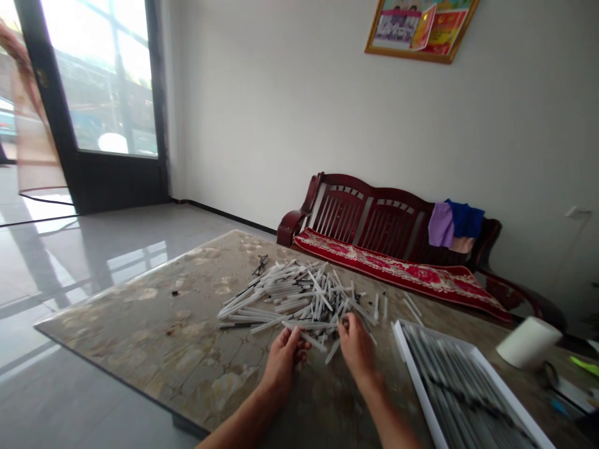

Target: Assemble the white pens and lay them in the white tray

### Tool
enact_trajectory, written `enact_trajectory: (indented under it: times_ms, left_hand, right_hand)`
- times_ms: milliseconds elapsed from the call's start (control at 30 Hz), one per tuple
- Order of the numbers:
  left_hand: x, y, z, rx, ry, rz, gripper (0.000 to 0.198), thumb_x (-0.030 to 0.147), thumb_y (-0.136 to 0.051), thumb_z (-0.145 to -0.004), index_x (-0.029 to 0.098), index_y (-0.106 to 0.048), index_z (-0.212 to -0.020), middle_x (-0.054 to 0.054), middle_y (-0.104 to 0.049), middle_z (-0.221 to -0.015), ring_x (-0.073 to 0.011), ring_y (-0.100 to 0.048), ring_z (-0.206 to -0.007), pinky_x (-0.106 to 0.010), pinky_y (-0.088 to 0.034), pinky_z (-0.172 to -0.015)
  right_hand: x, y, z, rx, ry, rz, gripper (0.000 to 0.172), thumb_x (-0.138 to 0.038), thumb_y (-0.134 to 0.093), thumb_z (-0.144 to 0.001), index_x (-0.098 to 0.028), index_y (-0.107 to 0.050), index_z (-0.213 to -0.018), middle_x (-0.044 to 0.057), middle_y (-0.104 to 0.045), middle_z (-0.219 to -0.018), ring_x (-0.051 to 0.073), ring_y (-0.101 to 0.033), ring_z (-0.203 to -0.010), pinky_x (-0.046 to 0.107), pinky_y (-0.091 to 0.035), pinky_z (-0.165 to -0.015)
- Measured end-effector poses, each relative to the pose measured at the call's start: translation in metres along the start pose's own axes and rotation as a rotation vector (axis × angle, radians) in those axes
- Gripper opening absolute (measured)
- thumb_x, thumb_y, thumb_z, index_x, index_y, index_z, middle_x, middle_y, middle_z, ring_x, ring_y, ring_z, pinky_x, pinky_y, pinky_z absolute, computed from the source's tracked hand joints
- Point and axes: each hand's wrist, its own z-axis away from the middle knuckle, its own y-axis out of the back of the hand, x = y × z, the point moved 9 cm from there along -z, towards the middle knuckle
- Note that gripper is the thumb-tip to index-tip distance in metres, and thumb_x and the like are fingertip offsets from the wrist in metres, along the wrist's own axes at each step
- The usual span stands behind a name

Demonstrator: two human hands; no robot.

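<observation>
Left grip (283, 362) half-curls beside white pen barrels (299, 299) heaped on a stone-topped desk (140, 337); right grip (356, 346) touches them, its hold unclear. A pen-filled white tray (414, 386) sits just right, a red-cushioned wooden bench (355, 215) beyond.

Daylight pours in through the glass door (107, 81) at the far left, washing the panes nearly white and throwing long glare and window reflections across the glossy floor (93, 268). The rest of the room is softly, evenly lit, with a pale wall (290, 106) and only faint shadows. The tabletop (140, 337) has a dull sheen. The pile of pens (299, 299) looks fairly crisp, while the left hand (282, 362) and right hand (356, 346) look slightly soft. Wide-angle distortion bends straight lines toward the picture's edges.
</observation>
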Motion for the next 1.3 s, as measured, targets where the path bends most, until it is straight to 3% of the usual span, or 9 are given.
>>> enact_trajectory:
  times_ms: [167,367,467,533,667,767,833,1100,1300]
  left_hand:
    - [0.001,-0.003,0.003,-0.028,-0.021,0.02,0.048,0.049,-0.085,-0.056,0.017,-0.066,-0.086,0.0,-0.065,-0.072,-0.0115,-0.06,-0.063,-0.019,-0.044,-0.051]
    - [0.005,-0.005,0.003,-0.051,-0.045,0.03,0.045,0.046,-0.086,-0.056,0.016,-0.068,-0.084,0.0,-0.064,-0.071,-0.0105,-0.06,-0.062,-0.019,-0.046,-0.05]
    - [0.003,0.0,0.001,0.001,-0.02,0.089,0.046,0.044,-0.088,-0.054,0.016,-0.065,-0.082,0.002,-0.063,-0.066,-0.0108,-0.063,-0.06,-0.017,-0.046,-0.047]
    - [0.001,0.003,0.0,0.033,0.002,0.129,0.044,0.042,-0.088,-0.056,0.017,-0.063,-0.083,0.001,-0.065,-0.066,-0.0121,-0.065,-0.059,-0.017,-0.048,-0.046]
    - [0.003,0.006,0.0,0.072,0.007,0.157,0.028,0.032,-0.079,-0.073,0.017,-0.059,-0.085,-0.005,-0.073,-0.077,-0.0139,-0.07,-0.062,-0.019,-0.054,-0.049]
    - [0.007,0.009,0.001,0.109,-0.001,0.151,0.012,0.023,-0.067,-0.085,0.015,-0.058,-0.085,-0.007,-0.074,-0.08,-0.0136,-0.071,-0.063,-0.019,-0.057,-0.052]
    - [0.009,0.012,0.002,0.147,-0.008,0.159,0.006,0.018,-0.061,-0.089,0.015,-0.058,-0.085,-0.007,-0.074,-0.079,-0.0136,-0.072,-0.063,-0.019,-0.058,-0.052]
    - [0.015,0.02,0.002,0.224,-0.043,0.218,0.011,0.012,-0.056,-0.091,0.015,-0.058,-0.081,-0.006,-0.074,-0.077,-0.0134,-0.073,-0.062,-0.017,-0.058,-0.051]
    - [0.017,0.02,0.004,0.238,-0.037,0.199,0.017,0.009,-0.051,-0.093,0.015,-0.056,-0.078,-0.005,-0.073,-0.076,-0.0122,-0.072,-0.061,-0.017,-0.058,-0.051]
  right_hand:
    - [0.011,-0.023,-0.023,-0.26,-0.178,0.332,0.028,-0.035,-0.047,-0.094,-0.013,-0.062,-0.103,0.017,-0.071,-0.103,0.026,-0.07,-0.092,0.031,-0.049,-0.071]
    - [0.007,-0.025,-0.032,-0.286,-0.173,0.383,0.024,-0.027,-0.047,-0.093,-0.014,-0.068,-0.095,0.018,-0.074,-0.095,0.025,-0.071,-0.088,0.029,-0.047,-0.069]
    - [0.018,-0.014,-0.029,-0.241,-0.157,0.371,0.02,-0.024,-0.05,-0.091,-0.016,-0.068,-0.092,0.015,-0.074,-0.093,0.025,-0.071,-0.088,0.029,-0.046,-0.07]
    - [0.03,0.0,-0.022,-0.143,-0.158,0.286,0.019,-0.024,-0.051,-0.089,-0.017,-0.068,-0.087,0.014,-0.074,-0.088,0.025,-0.071,-0.085,0.029,-0.046,-0.069]
    - [0.057,0.018,0.007,0.087,-0.201,-0.223,0.024,-0.035,-0.05,-0.086,-0.018,-0.067,-0.089,0.009,-0.074,-0.08,0.023,-0.07,-0.072,0.029,-0.05,-0.063]
    - [0.068,0.012,0.032,0.145,-0.253,-0.615,0.035,-0.048,-0.052,-0.082,-0.017,-0.067,-0.089,0.007,-0.071,-0.071,0.022,-0.067,-0.06,0.028,-0.051,-0.053]
    - [0.066,0.009,0.043,0.16,-0.246,-0.724,0.037,-0.051,-0.056,-0.078,-0.017,-0.068,-0.087,0.005,-0.069,-0.068,0.021,-0.065,-0.057,0.028,-0.052,-0.051]
    - [0.038,0.02,0.049,0.176,0.002,-0.638,0.023,-0.038,-0.056,-0.083,-0.02,-0.07,-0.084,0.005,-0.07,-0.076,0.019,-0.066,-0.067,0.027,-0.054,-0.064]
    - [0.036,0.022,0.051,0.197,0.055,-0.594,0.02,-0.034,-0.055,-0.085,-0.02,-0.07,-0.086,0.005,-0.071,-0.08,0.019,-0.067,-0.071,0.028,-0.054,-0.067]
